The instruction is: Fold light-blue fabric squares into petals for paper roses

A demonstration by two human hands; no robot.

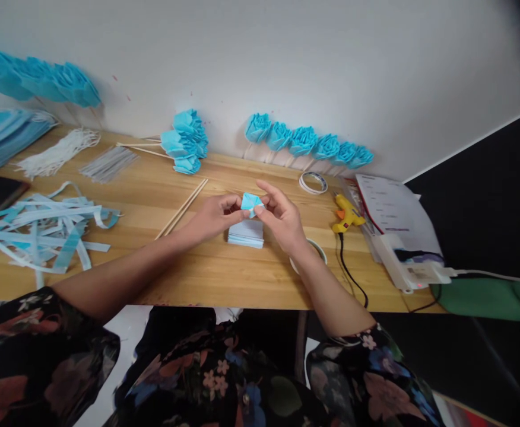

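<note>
Between my two hands is a small folded piece of light blue fabric, held up above the table. My left hand pinches its left edge between thumb and fingers. On the other side my right hand grips the lower right edge, with its index finger lifted away. Just beneath the piece lies a neat stack of pale blue-white squares. Two thin wooden sticks rest on the table left of my left hand. A roll of tape is partly hidden by my right forearm.
Blue fabric flowers on sticks lean along the wall; a bunch lies left of them. Cut strips, white cords, grey strips and face masks cover the left. A yellow glue gun and power strip sit right.
</note>
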